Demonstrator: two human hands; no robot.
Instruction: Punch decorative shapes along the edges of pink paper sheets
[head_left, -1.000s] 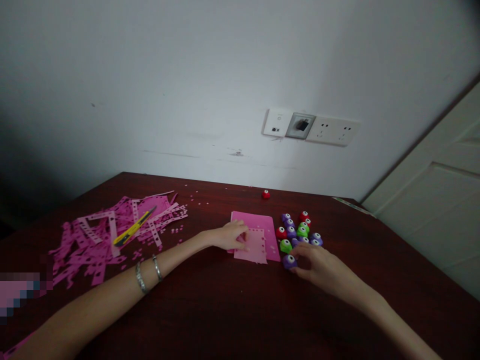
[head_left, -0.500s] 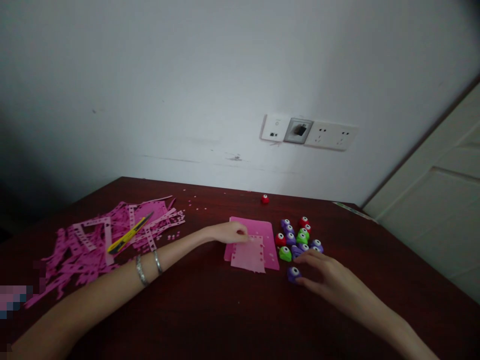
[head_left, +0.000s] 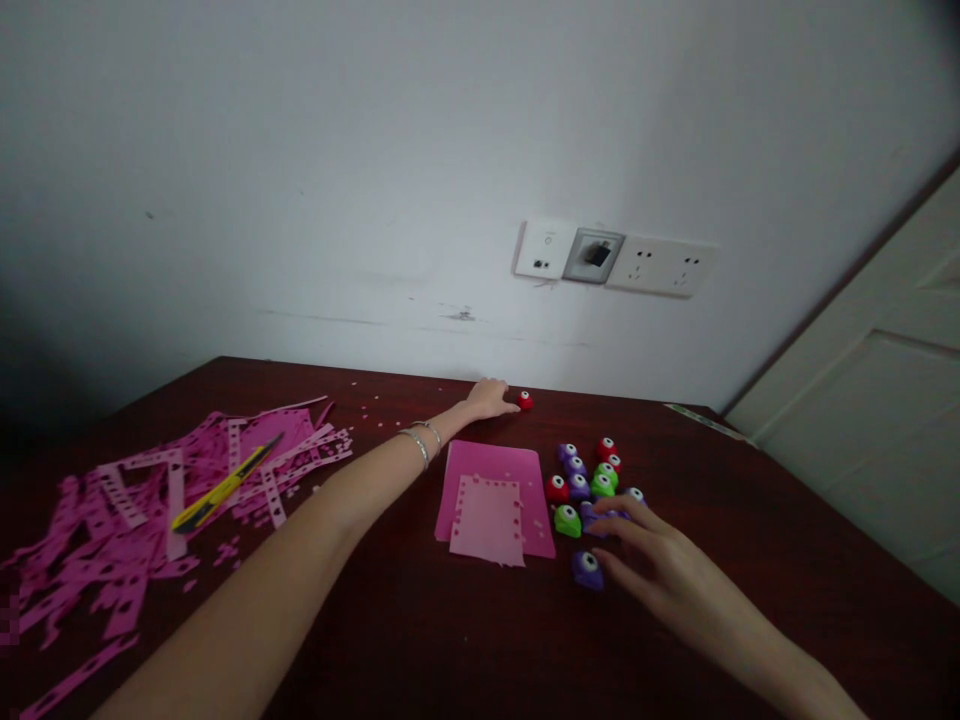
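My left hand (head_left: pixel 490 398) is stretched to the back of the table, its fingers apart just left of a lone red craft punch (head_left: pixel 525 401); whether the thumb touches it I cannot tell. A light pink paper square (head_left: pixel 486 520) with small holes punched along its edges lies on a larger, darker pink sheet (head_left: pixel 491 458). At the right, my right hand (head_left: pixel 652 560) hovers with fingers spread beside a purple craft punch (head_left: pixel 588 569). Behind it stand several more punches, among them a green punch (head_left: pixel 568 520) and a red punch (head_left: pixel 556 489). My right fingers partly hide some purple ones.
On the left lies a heap of punched pink paper strips (head_left: pixel 135 545), with a yellow utility knife (head_left: pixel 225 488) on top. Tiny paper bits are scattered about. The wall with sockets (head_left: pixel 660 265) rises behind the table (head_left: pixel 420 640); a white door (head_left: pixel 885 400) stands at the right.
My left hand has left the paper square and reached away to the lone red punch at the back. My right hand has opened and drawn slightly off the purple punch. The view has shifted slightly.
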